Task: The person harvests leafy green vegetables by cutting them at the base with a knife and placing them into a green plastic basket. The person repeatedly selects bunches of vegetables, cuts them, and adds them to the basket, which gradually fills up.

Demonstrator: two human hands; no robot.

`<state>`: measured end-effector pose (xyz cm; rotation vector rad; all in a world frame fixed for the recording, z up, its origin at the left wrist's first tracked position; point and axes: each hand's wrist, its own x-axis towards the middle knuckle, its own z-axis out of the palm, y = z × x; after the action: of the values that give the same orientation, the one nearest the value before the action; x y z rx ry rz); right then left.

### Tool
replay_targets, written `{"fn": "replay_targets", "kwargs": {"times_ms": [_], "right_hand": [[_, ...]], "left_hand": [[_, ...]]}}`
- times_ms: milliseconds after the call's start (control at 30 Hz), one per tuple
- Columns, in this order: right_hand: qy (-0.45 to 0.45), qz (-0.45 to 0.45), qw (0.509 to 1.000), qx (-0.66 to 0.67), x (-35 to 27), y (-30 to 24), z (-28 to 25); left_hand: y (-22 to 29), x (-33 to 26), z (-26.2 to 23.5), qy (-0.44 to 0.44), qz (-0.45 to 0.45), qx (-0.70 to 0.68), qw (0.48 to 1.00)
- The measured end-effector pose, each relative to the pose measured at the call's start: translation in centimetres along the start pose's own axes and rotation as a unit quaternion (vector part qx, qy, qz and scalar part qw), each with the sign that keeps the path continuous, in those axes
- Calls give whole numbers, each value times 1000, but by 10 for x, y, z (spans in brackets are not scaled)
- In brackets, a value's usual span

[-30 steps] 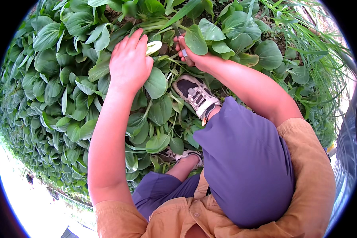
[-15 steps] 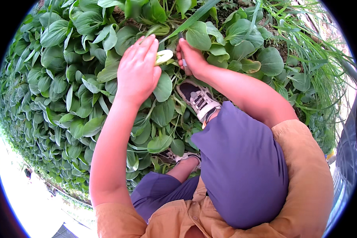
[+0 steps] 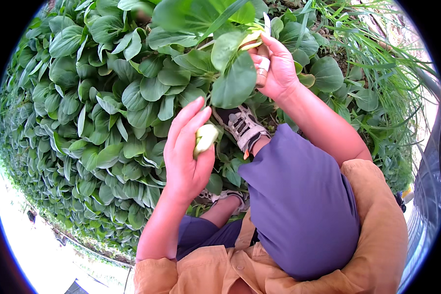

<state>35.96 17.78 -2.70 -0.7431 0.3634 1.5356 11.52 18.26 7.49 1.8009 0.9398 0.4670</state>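
Observation:
My left hand (image 3: 183,147) is closed round a leafy green, probably bok choy; its pale cut base (image 3: 207,137) pokes out between thumb and fingers. My right hand (image 3: 277,68), farther off and to the right, grips a small knife (image 3: 262,66) with a light band on its handle; the blade points away from me. Against that knife the same hand pinches the pale stems (image 3: 251,39) of a second bok choy, whose broad leaves (image 3: 234,81) hang to the left. My right fingertips are partly hidden behind the stems.
A dense bed of bok choy (image 3: 98,117) spreads across the left and far side. Long grass (image 3: 377,63) borders it on the right. My shoe (image 3: 242,127) stands among the plants, with my bent knee (image 3: 299,196) close behind it.
My left hand has drawn back toward me with its bok choy. My right hand has risen and moved right with the knife, and now also holds a bok choy by its stems.

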Motion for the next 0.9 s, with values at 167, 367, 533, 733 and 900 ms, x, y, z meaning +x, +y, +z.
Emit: {"fn": "replay_targets", "kwargs": {"times_ms": [167,367,533,733,900], "right_hand": [[36,-21,999,9,1,-3,13],[-69,-47,976,-203,-12,-2,21],[-236,-366,623,-649,-45,-2,41],[-270,-319,702,-576,-56,6,69],[-335,-257,734,-531,-59,24,85]], "left_hand": [[-2,-34,5,-2,-172,-233,957],[6,-35,-20,139,-148,-188,961],[23,-13,-46,192,65,-6,979],[21,22,-14,67,34,40,996],[14,10,11,76,-120,-289,947]]}}
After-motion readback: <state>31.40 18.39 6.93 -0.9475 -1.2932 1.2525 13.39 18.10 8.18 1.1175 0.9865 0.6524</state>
